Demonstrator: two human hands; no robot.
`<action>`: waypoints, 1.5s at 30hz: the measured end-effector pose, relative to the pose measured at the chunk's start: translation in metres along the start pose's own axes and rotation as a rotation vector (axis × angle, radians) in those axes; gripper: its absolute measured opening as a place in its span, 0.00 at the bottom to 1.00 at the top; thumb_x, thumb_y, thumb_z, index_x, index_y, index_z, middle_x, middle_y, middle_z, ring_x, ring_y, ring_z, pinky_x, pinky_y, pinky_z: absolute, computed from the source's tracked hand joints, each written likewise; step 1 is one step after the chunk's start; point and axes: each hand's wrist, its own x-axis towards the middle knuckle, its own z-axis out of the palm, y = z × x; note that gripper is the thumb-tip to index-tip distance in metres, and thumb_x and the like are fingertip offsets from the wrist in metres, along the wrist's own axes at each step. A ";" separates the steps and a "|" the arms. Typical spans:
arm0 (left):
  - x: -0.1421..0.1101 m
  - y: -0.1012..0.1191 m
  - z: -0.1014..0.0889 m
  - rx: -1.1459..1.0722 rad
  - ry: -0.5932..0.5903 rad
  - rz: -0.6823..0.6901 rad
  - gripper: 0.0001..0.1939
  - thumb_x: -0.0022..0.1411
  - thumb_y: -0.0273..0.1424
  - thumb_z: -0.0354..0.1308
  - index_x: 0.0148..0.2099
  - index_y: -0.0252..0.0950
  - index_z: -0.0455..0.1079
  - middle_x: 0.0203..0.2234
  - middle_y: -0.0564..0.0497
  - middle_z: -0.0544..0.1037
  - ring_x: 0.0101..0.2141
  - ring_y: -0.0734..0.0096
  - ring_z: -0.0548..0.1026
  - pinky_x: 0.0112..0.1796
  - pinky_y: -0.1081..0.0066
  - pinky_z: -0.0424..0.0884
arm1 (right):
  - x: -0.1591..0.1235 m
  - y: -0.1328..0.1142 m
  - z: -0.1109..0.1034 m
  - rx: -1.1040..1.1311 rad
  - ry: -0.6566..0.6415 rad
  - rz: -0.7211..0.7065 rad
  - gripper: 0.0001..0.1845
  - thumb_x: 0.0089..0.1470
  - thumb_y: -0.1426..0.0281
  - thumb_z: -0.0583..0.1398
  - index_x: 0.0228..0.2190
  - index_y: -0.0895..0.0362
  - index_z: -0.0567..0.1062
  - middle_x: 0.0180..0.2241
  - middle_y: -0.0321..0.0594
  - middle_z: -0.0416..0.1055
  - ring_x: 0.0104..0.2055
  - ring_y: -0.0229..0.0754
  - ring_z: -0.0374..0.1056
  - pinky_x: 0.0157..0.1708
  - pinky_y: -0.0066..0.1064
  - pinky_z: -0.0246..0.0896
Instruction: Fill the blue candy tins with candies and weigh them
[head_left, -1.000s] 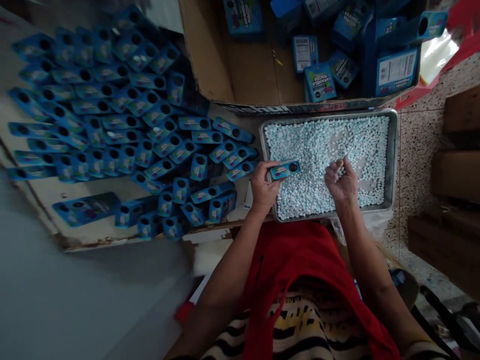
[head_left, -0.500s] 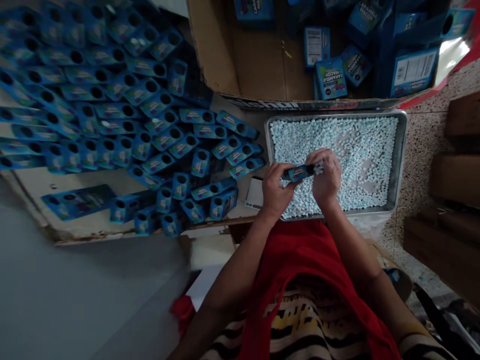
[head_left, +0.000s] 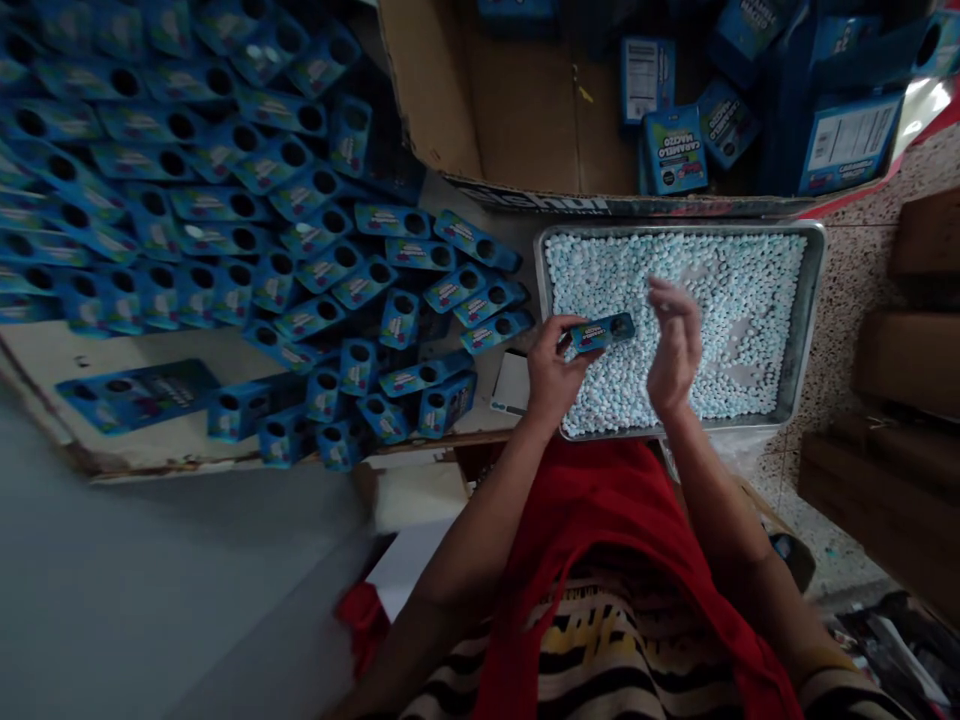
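Note:
My left hand (head_left: pixel 553 378) grips a small blue candy box (head_left: pixel 598 334) by one end, over the left part of a metal tray (head_left: pixel 814 300). A dark round opening shows at the box's other end, facing right. Small white and pale-blue candies (head_left: pixel 600 268) cover most of the tray bottom, with some bare patches at the right. To the right of the box and apart from it, my right hand (head_left: pixel 673 350) is raised over the candies. Its fingers are stretched out and slightly blurred, and I see nothing in them.
Many blue boxes with round holes (head_left: pixel 400 318) crowd the table to the left, beside a flat blue carton (head_left: pixel 142 392). A small white-topped device (head_left: pixel 511 382) lies by the tray. Behind stands a cardboard box (head_left: pixel 525 120) holding more blue boxes. Brown cartons (head_left: pixel 922 355) are stacked at right.
My right hand has moved right, away from the box's opening, and its fingers have straightened; candies showed at them before. My left hand still holds the box. The view has shifted slightly.

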 end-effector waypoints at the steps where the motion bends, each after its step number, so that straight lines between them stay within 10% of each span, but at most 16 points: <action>1: 0.001 -0.005 -0.003 -0.050 -0.027 -0.031 0.18 0.64 0.36 0.74 0.53 0.41 0.74 0.50 0.48 0.83 0.52 0.59 0.84 0.56 0.60 0.82 | 0.010 0.013 -0.009 -0.147 -0.006 -0.006 0.26 0.78 0.48 0.48 0.58 0.48 0.77 0.65 0.50 0.71 0.72 0.57 0.66 0.67 0.55 0.67; 5: -0.003 -0.015 -0.021 -0.150 -0.115 -0.071 0.20 0.63 0.36 0.76 0.54 0.41 0.74 0.54 0.46 0.84 0.56 0.57 0.84 0.58 0.57 0.83 | 0.037 0.063 -0.019 -0.773 -0.357 0.033 0.30 0.69 0.55 0.64 0.66 0.54 0.74 0.73 0.60 0.63 0.72 0.70 0.60 0.68 0.63 0.61; 9: -0.012 -0.014 -0.032 -0.157 -0.104 -0.099 0.21 0.62 0.34 0.76 0.54 0.41 0.74 0.56 0.45 0.85 0.56 0.57 0.85 0.58 0.56 0.84 | 0.030 0.074 -0.007 -0.963 -0.585 0.118 0.23 0.63 0.68 0.67 0.58 0.58 0.80 0.62 0.62 0.74 0.60 0.66 0.71 0.55 0.50 0.69; 16: -0.016 -0.015 -0.028 -0.103 -0.045 -0.082 0.23 0.61 0.40 0.78 0.53 0.39 0.77 0.52 0.45 0.86 0.52 0.58 0.86 0.56 0.59 0.83 | 0.015 0.025 -0.035 -0.445 -0.415 0.112 0.07 0.55 0.73 0.65 0.37 0.53 0.82 0.38 0.40 0.81 0.41 0.48 0.74 0.47 0.38 0.66; 23: -0.021 -0.011 -0.023 0.039 -0.021 -0.011 0.18 0.64 0.38 0.76 0.54 0.40 0.80 0.50 0.46 0.87 0.53 0.55 0.85 0.58 0.58 0.79 | -0.001 -0.024 -0.019 -0.304 -0.595 -0.007 0.14 0.57 0.75 0.65 0.40 0.49 0.88 0.38 0.41 0.80 0.39 0.48 0.73 0.44 0.37 0.66; 31: -0.047 -0.020 -0.021 -0.136 0.085 -0.060 0.19 0.64 0.34 0.75 0.55 0.41 0.76 0.52 0.45 0.86 0.53 0.58 0.86 0.58 0.59 0.82 | -0.002 0.032 -0.067 -0.461 -0.265 0.203 0.17 0.59 0.56 0.69 0.41 0.54 0.90 0.40 0.49 0.86 0.42 0.55 0.78 0.51 0.49 0.73; 35: -0.097 -0.018 -0.054 -0.198 0.218 -0.111 0.18 0.67 0.37 0.72 0.55 0.43 0.74 0.57 0.42 0.84 0.58 0.54 0.85 0.58 0.54 0.83 | -0.001 0.067 -0.088 -0.809 -0.279 0.001 0.19 0.60 0.55 0.70 0.44 0.56 0.89 0.63 0.61 0.80 0.68 0.70 0.70 0.69 0.66 0.61; 41: -0.224 -0.043 -0.106 -0.064 0.749 -0.415 0.23 0.67 0.44 0.71 0.58 0.46 0.67 0.51 0.49 0.83 0.49 0.59 0.84 0.52 0.60 0.83 | -0.029 0.045 -0.031 -0.614 -0.392 -0.061 0.10 0.63 0.60 0.68 0.41 0.51 0.86 0.51 0.58 0.82 0.58 0.66 0.74 0.64 0.62 0.65; 45: -0.242 -0.093 -0.123 -0.024 1.004 -0.409 0.26 0.66 0.50 0.70 0.56 0.45 0.65 0.45 0.53 0.79 0.44 0.64 0.81 0.47 0.66 0.79 | -0.079 0.023 0.059 -0.385 -0.619 -0.051 0.27 0.56 0.64 0.73 0.57 0.46 0.82 0.41 0.43 0.82 0.39 0.55 0.76 0.46 0.47 0.74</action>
